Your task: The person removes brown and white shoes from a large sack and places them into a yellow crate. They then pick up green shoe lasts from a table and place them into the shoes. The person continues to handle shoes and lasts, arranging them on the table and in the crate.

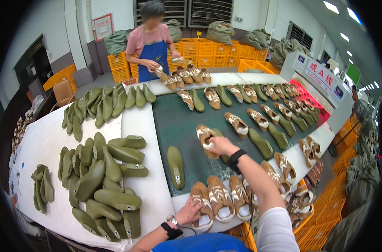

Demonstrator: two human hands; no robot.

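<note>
My right hand (221,147) pinches the heel opening of a brown-and-white sneaker (204,133) over the green belt. Part of a green shoe last (218,132) shows beside that sneaker, partly hidden by my hand and wrist. Close to me, my left hand (189,211) has its fingers on the side of the leftmost sneaker (202,197) in a row on the white near edge. Right beside it stands another brown sneaker (218,195). A single green last (176,168) lies on the belt between my hands and the piled lasts.
Green lasts (90,180) are heaped on the white tabletop (140,122) at left. Sneakers and lasts alternate along the belt (174,122). Across the table, a co-worker in a blue apron (153,59) handles sneakers. Orange crates (325,218) stand at right.
</note>
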